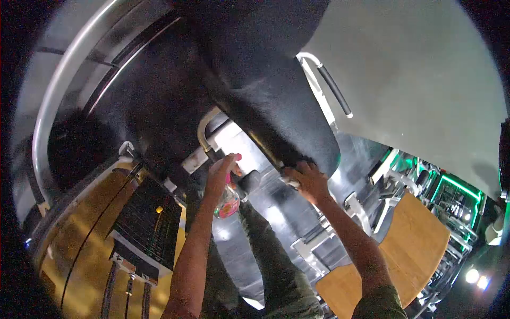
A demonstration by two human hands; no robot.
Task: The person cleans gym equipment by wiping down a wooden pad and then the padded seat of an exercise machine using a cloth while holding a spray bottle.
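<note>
My left hand [223, 174] is wrapped round the neck of a clear spray bottle [228, 204] with a pink trigger head and a colourful label. Near it is a curved metal handle [204, 130] with a dark grip. My right hand [307, 182] is at the lower edge of a black padded cushion [276, 109] on a gym machine, its fingers curled against the underside. Something pale shows under those fingers, and dark material lies by the fingertips; I cannot make out what they hold.
A weight stack [151, 223] stands at lower left beside a curved silver tube [50, 101]. A handle with a black grip [334, 90] juts out right of the cushion. Tan boards [414, 242], white machine frames [311, 247] and green-lit equipment [462, 186] are at right.
</note>
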